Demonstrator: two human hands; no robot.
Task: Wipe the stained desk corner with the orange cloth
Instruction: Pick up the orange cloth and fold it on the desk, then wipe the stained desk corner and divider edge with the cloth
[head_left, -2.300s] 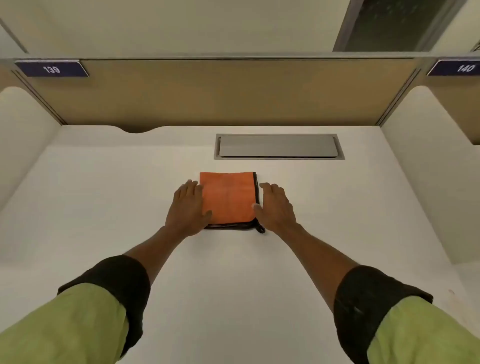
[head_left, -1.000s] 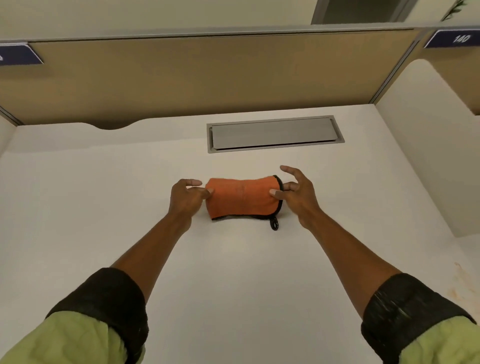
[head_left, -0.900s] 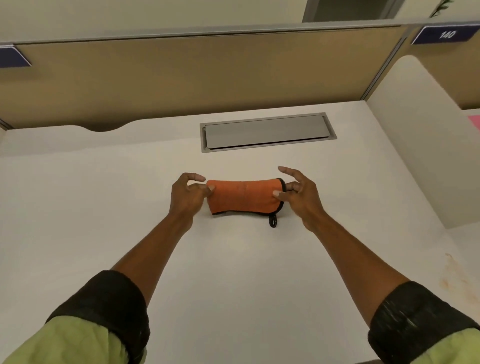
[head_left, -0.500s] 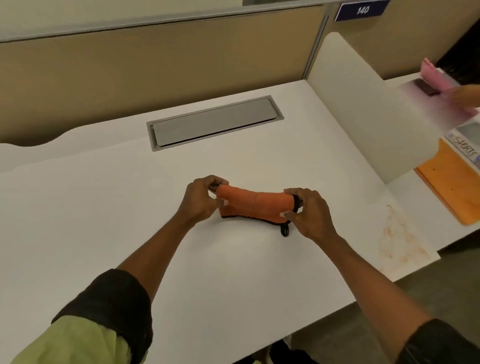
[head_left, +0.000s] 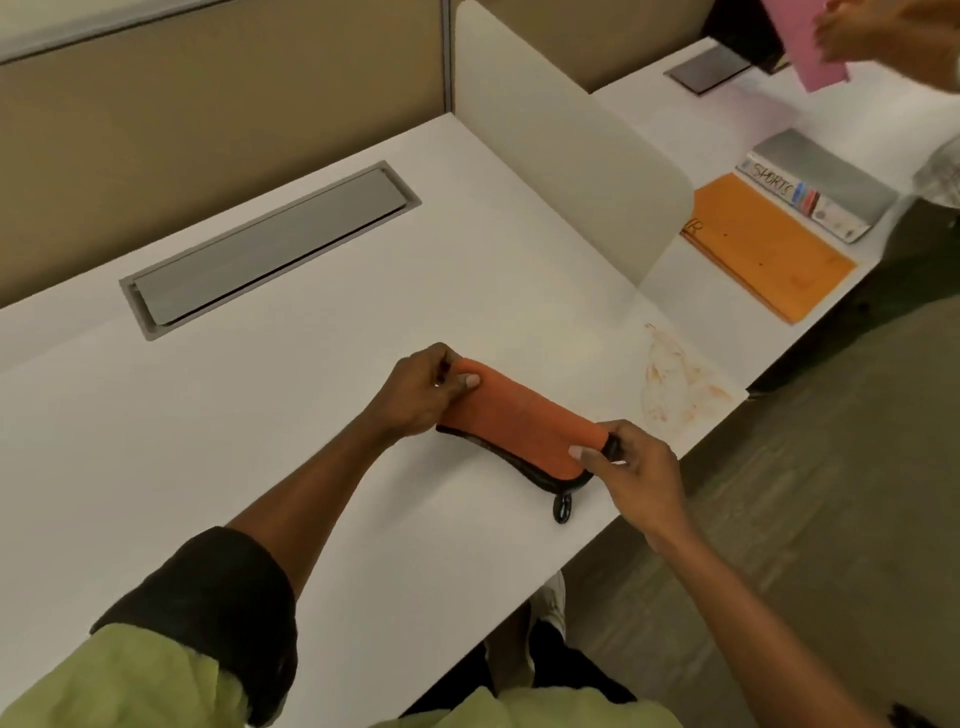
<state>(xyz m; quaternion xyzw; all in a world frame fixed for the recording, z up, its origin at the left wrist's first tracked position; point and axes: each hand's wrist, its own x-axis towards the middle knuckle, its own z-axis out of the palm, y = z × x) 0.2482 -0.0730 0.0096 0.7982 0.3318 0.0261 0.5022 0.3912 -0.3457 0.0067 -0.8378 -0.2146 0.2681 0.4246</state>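
The orange cloth (head_left: 519, 423), edged in black with a small black loop at its near corner, is folded into a narrow band on the white desk (head_left: 260, 415). My left hand (head_left: 423, 389) pinches its far left end. My right hand (head_left: 631, 467) pinches its near right end. A brownish-orange stain (head_left: 675, 384) covers the desk's front right corner, just right of the cloth and apart from it.
A grey cable hatch (head_left: 270, 249) is set into the desk at the back. A white divider panel (head_left: 571, 156) stands on the right. Beyond it lie an orange folder (head_left: 769, 254), a grey binder (head_left: 821, 187), and another person's hand (head_left: 883, 31) holding pink paper.
The cloth went from lying flat to folded into a band held at both ends. My view has swung right, bringing the stained corner and the neighbouring desk into sight.
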